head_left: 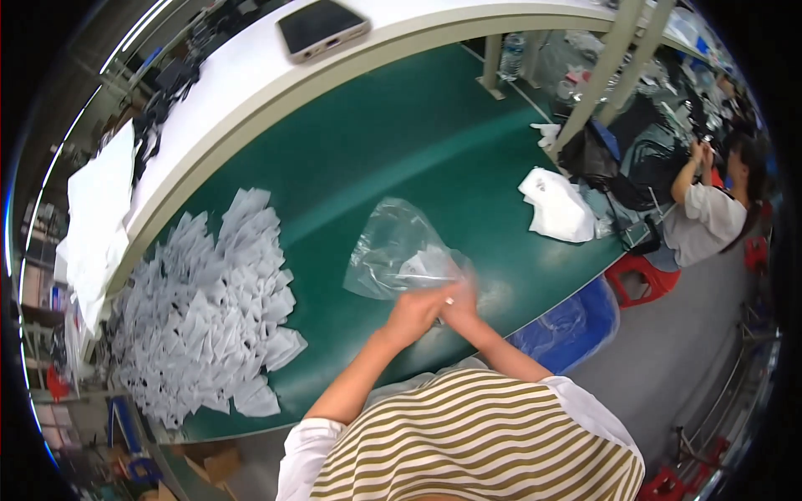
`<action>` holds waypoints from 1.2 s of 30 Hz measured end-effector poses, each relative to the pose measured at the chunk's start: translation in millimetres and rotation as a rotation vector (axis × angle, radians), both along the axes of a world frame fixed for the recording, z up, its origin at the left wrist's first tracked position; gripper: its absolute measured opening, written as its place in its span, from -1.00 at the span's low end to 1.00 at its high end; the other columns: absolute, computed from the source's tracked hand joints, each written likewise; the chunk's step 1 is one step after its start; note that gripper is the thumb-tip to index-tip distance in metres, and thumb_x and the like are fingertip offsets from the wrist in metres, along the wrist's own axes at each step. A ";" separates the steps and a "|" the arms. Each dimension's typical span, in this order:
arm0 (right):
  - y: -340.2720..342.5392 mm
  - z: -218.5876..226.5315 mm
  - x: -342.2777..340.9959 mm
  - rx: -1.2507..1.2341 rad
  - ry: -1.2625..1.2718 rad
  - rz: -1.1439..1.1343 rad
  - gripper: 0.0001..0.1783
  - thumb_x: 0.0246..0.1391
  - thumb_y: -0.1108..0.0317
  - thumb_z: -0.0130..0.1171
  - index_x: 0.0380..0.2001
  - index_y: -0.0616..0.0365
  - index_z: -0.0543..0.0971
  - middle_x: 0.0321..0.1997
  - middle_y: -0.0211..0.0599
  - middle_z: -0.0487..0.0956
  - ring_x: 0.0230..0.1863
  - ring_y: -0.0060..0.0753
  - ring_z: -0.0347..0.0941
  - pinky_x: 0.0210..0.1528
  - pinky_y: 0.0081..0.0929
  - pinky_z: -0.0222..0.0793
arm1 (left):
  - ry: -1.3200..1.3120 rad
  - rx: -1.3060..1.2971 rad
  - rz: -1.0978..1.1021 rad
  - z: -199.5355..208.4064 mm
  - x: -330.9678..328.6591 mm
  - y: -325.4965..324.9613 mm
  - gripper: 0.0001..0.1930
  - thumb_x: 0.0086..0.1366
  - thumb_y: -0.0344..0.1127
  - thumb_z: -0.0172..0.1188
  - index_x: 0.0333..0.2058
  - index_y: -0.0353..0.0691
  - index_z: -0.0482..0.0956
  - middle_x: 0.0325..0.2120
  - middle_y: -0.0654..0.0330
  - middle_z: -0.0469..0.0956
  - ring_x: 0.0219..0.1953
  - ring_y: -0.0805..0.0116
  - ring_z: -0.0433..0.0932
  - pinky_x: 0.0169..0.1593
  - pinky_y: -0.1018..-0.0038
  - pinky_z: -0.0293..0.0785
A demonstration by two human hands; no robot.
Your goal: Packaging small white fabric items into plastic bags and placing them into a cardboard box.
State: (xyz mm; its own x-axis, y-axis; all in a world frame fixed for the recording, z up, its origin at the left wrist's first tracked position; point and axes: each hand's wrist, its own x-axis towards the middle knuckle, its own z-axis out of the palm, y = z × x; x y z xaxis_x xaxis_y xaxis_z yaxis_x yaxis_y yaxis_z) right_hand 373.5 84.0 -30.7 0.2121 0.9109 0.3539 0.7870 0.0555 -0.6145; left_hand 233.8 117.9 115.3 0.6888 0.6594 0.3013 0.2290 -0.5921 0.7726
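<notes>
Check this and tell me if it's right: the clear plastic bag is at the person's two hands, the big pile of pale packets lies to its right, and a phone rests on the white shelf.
Wrong side: the head view shows the big pile of pale packets to the left of the clear plastic bag. The rest stands, including the phone on the white shelf.

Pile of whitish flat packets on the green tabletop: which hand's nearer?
Left. The left hand is right of the packet pile, not touching it; the right hand is farther right, by the clear plastic bag.
</notes>
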 end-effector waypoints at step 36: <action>10.1 49.7 59.2 -0.236 -0.653 0.155 -0.38 0.05 0.20 0.23 0.11 0.37 0.40 0.21 0.30 0.33 0.25 0.24 0.25 0.27 -0.06 0.19 | 0.104 -0.358 0.743 -78.7 -157.5 -133.7 -0.59 0.26 -0.29 0.17 0.09 -0.14 0.47 -0.28 -0.08 0.61 -0.32 -0.01 0.59 -0.21 0.25 0.51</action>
State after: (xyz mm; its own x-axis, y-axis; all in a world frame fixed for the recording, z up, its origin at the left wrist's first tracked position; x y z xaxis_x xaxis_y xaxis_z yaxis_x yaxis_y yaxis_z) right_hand 432.8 94.1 19.0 -0.1145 0.9814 0.1543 0.9923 0.1204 -0.0298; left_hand 76.2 -15.8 36.5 0.0484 0.9974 -0.0539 0.5441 0.0189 0.8388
